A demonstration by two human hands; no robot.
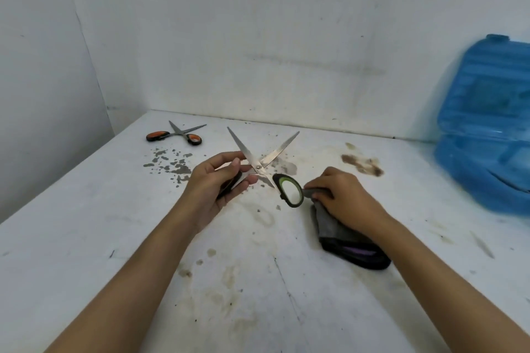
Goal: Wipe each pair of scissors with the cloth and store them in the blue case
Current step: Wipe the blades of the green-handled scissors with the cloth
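Cloth point(341, 231): lay nearest, under the right hand point(341, 195), which gripped its top edge.
Green-handled scissors point(259, 165): splayed open, gripped by the left hand point(213, 183), blades pointing away (free loop beside the cloth).
Blue case point(487, 129): far right on the surface point(114, 238).

**A Stained White Table in a Bare Corner**

The table point(86, 238) was white and heavily marked, with grey flecks of chipped paint point(169, 165) toward its far left, a brown smear point(362, 165) toward the far right, and faint yellowish rings and scratches across the near surface. It was pushed into a corner where two plain whitish walls met. The back wall point(286, 37) showed dull smudges and scuffs; the left wall point(37, 80) carried a thin crack. Light was even and soft.
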